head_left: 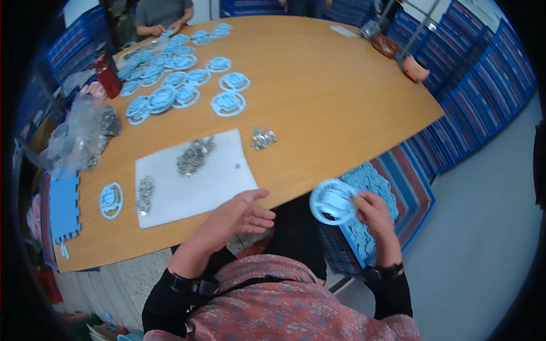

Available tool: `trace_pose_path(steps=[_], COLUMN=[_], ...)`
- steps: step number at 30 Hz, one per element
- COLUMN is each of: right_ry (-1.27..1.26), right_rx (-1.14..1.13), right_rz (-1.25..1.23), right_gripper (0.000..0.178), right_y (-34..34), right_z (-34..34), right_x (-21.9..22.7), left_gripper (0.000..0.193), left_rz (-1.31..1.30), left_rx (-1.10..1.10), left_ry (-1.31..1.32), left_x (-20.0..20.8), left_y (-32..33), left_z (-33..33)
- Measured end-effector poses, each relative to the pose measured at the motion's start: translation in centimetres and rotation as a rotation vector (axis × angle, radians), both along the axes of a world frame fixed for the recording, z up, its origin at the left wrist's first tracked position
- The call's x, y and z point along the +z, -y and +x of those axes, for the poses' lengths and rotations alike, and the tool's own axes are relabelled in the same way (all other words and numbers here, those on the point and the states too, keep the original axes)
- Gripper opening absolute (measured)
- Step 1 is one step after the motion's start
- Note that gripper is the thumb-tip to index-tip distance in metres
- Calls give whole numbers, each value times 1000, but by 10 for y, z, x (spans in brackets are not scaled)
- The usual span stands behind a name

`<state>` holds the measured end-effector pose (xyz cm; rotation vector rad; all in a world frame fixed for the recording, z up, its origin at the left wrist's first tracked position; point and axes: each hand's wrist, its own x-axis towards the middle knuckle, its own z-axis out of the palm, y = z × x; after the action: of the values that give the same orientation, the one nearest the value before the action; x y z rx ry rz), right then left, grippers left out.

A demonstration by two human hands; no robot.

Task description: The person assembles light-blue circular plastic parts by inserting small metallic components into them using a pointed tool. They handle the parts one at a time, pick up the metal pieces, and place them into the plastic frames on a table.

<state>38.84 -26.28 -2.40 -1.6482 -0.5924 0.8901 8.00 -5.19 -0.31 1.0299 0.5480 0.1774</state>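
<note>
Pinched at its right rim, a light blue plastic ring-shaped part with a cut-out middle is held by my right hand. It hangs over a blue crate at the table's edge, which holds many similar light blue parts. My left hand hovers by the near right corner of a white foam sheet, fingers spread and nothing in them. On the sheet lie a large pile of small silvery metal pieces and a smaller heap at its left. One blue ring part rests left of the sheet.
Many blue ring parts cover the table's far left. Loose metal pieces lie right of the sheet. Plastic bags, a red flask and a blue foam mat line the left side. Another person works across the table.
</note>
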Motion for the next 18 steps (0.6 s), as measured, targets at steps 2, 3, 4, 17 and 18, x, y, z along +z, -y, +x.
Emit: trace_pose_path(steps=[2, 3, 4, 17, 18], right_ry=[78, 175, 536, 939, 932], right_rx=[-146, -215, -295, 334, 379], right_rz=[-106, -132, -252, 74, 75], right_gripper=[22, 25, 31, 19, 22], right_y=[35, 54, 67, -198, -230], right_z=[44, 70, 88, -6, -15], right_x=[-16, -32, -44, 35, 39], left_gripper=[52, 49, 49, 27, 27], left_rz=[49, 56, 87, 472, 461], left_rx=[16, 36, 57, 355, 355], left_ry=[-31, -8, -12, -171, -154], left_x=[7, 10, 12, -16, -17], left_y=[-4, -6, -8, -41, -42], left_z=[-2, -6, -11, -54, -56])
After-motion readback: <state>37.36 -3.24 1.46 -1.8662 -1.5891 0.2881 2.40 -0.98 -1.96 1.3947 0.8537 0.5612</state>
